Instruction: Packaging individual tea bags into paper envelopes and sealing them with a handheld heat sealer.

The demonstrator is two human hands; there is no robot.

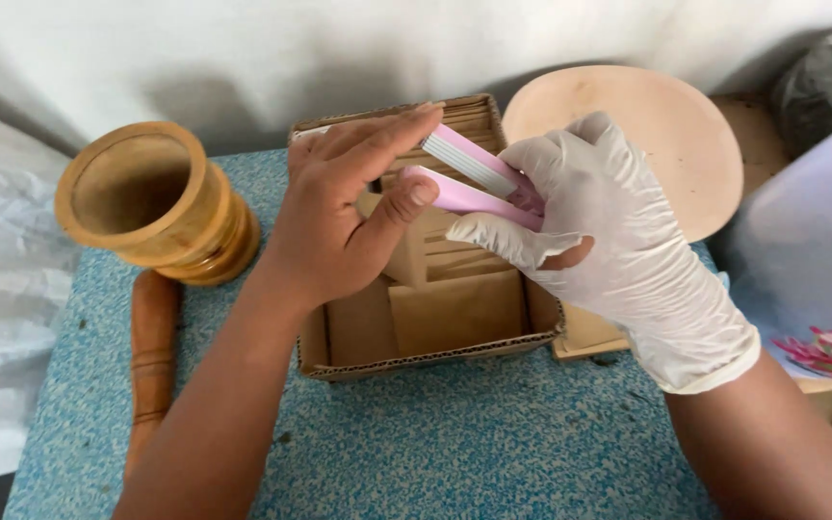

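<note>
A: Item one, the box (426, 327). Cardboard, open-topped, on the blue speckled surface (455, 443). Take it as the landmark.

B: And the hands?

A: Both over the box. Left hand (339, 207) bare, thumb and forefinger pinching the far ends of a pink-and-white tool (474, 183) with two long arms, like a clip or tweezers. Right hand (618, 250), in a white glove, has its grip clenched round the tool's other end.

B: Step in hand?

A: By my judgement, the tool is being opened or adjusted above the box; its arms stand slightly apart. Any next move would call for a steady hold at the gloved end while the bare fingers work the tips.

B: Around the box?

A: Left of it, a wooden mortar (151, 202), upright, with a pestle (151, 356) lying just below it. Behind and right of the box, a round pale wooden disc (647, 135).

B: What's unclear?

A: The tool's hinge is hidden inside the glove. The box's contents look like cardboard dividers, but the hands cover much. Right of the box, a white thing with a pink flower print is cut off by the edge.
</note>
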